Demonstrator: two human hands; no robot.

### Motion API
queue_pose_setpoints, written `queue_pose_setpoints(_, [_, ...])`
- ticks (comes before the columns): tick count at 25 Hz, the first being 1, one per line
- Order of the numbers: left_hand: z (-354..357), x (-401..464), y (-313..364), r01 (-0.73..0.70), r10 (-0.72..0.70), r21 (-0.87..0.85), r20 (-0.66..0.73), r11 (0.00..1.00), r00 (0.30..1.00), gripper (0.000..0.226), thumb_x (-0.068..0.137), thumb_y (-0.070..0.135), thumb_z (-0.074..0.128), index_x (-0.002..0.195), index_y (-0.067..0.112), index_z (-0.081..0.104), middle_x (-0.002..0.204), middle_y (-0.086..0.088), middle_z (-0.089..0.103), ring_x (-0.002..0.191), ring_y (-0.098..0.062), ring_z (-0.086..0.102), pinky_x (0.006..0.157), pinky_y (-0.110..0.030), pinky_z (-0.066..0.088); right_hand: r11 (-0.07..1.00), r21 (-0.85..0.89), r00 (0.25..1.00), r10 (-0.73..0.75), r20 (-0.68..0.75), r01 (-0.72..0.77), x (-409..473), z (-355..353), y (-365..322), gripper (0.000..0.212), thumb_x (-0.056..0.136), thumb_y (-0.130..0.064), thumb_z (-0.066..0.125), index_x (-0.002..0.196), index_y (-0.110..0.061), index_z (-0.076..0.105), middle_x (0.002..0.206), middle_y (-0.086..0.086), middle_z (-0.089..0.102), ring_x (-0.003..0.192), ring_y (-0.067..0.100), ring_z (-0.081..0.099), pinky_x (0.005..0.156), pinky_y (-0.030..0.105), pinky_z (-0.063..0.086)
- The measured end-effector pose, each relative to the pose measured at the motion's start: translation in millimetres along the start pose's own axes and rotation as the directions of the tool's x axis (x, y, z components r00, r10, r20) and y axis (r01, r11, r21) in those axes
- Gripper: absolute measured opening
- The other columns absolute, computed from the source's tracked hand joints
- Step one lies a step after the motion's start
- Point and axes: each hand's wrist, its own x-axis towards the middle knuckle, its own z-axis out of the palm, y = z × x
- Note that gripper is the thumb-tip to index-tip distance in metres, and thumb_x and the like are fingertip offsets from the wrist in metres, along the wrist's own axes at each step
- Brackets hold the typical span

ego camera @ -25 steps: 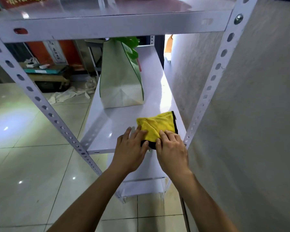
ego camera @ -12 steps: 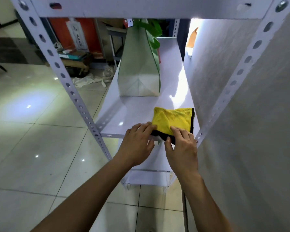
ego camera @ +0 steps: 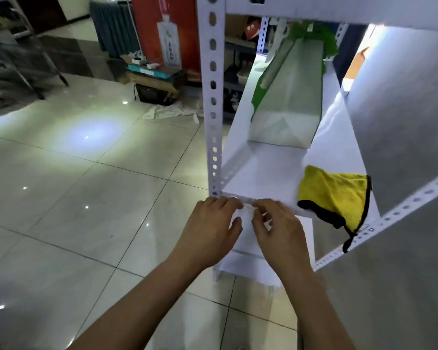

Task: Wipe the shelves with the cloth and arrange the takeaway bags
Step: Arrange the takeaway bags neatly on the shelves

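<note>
Head view: a white metal shelf [ego camera: 263, 173] is standing against a grey wall [ego camera: 402, 122], with a perforated upright post [ego camera: 213, 97] at its front left corner

Yellow cloth [ego camera: 335, 195] with black edging is lying on the shelf's front right corner, part of it drooping over the front edge; neither hand is touching it

White and green takeaway bag [ego camera: 291, 97] is standing upright further back on the same shelf, well apart from the cloth

Left hand [ego camera: 210, 233] and right hand [ego camera: 281, 231] are meeting at the shelf's front edge near the post, fingertips curled together, pinching something small and pale; too blurred to tell what it is

Glossy tiled floor [ego camera: 86, 198] is showing to the left, clutter beyond it
</note>
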Motion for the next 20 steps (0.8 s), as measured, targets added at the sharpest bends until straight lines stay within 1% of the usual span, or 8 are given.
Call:
queue_pose_setpoints(3, [-20,-22,-54,0.025,-0.025,-0.022,0.005,0.999,1.0,0.029,0.099,0.03,0.047,0.124,0.023,0.06,0.114,0.004,0.068,0.101,-0.02,0.06,0.088,-0.037,0.045,0.999,0.021,0.995,0.035,0.09,-0.037,-7,36,-36,0.014,0.095,-0.017,0.062,0.105,-0.024,0.069,0.096,-0.011,0.067,0.082,0.004,0.061,0.075,0.031,0.053])
queue_pose_setpoints(5, [-37,-31,-94,0.054,-0.054,-0.034,-0.013,0.998,0.998,0.03,0.099,0.032,0.046,0.126,0.025,0.059,0.118,0.005,0.067,0.107,-0.019,0.059,0.092,-0.038,0.045,0.998,0.033,0.992,0.043,0.121,-0.047,-11,65,-62,0.017,0.096,-0.022,0.061,0.109,-0.03,0.068,0.098,-0.017,0.066,0.087,-0.001,0.06,0.076,0.023,0.05])
queue_pose_setpoints(7, [-56,-40,-134,0.075,-0.077,-0.046,-0.035,0.996,0.996,0.031,0.099,0.032,0.046,0.128,0.025,0.058,0.12,0.006,0.066,0.11,-0.019,0.058,0.094,-0.037,0.043,0.995,0.084,0.992,0.047,0.121,-0.057,-11,98,-91,0.021,0.097,-0.023,0.06,0.113,-0.035,0.066,0.101,-0.021,0.066,0.093,-0.005,0.06,0.078,0.018,0.048])
queue_pose_setpoints(10, [-81,-48,-184,0.084,-0.087,-0.061,-0.056,0.995,0.995,0.032,0.099,0.031,0.047,0.128,0.025,0.058,0.12,0.007,0.066,0.11,-0.019,0.057,0.095,-0.035,0.041,0.987,0.139,0.991,0.059,0.122,-0.076,-6,145,-127,0.026,0.097,-0.025,0.059,0.117,-0.041,0.062,0.105,-0.025,0.065,0.099,-0.006,0.06,0.082,0.018,0.049])
queue_pose_setpoints(13, [-101,-48,-228,0.086,-0.089,-0.058,-0.044,0.995,0.995,0.032,0.099,0.031,0.047,0.129,0.025,0.057,0.12,0.007,0.065,0.111,-0.019,0.055,0.096,-0.034,0.039,0.988,0.139,0.988,0.051,0.149,-0.072,10,184,-151,0.027,0.098,-0.026,0.058,0.119,-0.043,0.06,0.106,-0.027,0.063,0.101,-0.008,0.059,0.084,0.019,0.05])
queue_pose_setpoints(15, [-111,-36,-254,0.089,-0.092,-0.07,-0.047,0.994,0.995,0.032,0.099,0.03,0.048,0.129,0.025,0.057,0.121,0.007,0.065,0.112,-0.019,0.054,0.096,-0.033,0.038,0.989,0.133,0.985,0.04,0.167,-0.062,33,206,-163,0.027,0.099,-0.026,0.058,0.121,-0.042,0.059,0.107,-0.027,0.062,0.101,-0.01,0.058,0.084,0.017,0.049])
queue_pose_setpoints(18, [-121,2,-295,0.088,-0.092,-0.086,-0.055,0.992,0.994,0.031,0.099,0.029,0.049,0.129,0.024,0.057,0.121,0.006,0.065,0.113,-0.02,0.054,0.096,-0.033,0.038,0.993,0.104,0.987,0.035,0.159,-0.052,79,241,-175,0.027,0.1,-0.028,0.057,0.124,-0.04,0.058,0.109,-0.024,0.061,0.102,-0.014,0.054,0.079,0.006,0.043])
queue_pose_setpoints(20, [-126,37,-321,0.075,-0.08,-0.092,-0.055,0.993,0.995,0.031,0.099,0.029,0.05,0.128,0.023,0.057,0.121,0.006,0.065,0.113,-0.021,0.054,0.097,-0.035,0.039,0.992,0.114,0.988,0.045,0.148,-0.062,114,266,-179,0.027,0.1,-0.028,0.057,0.125,-0.038,0.058,0.111,-0.024,0.059,0.103,-0.016,0.053,0.076,0.004,0.04])
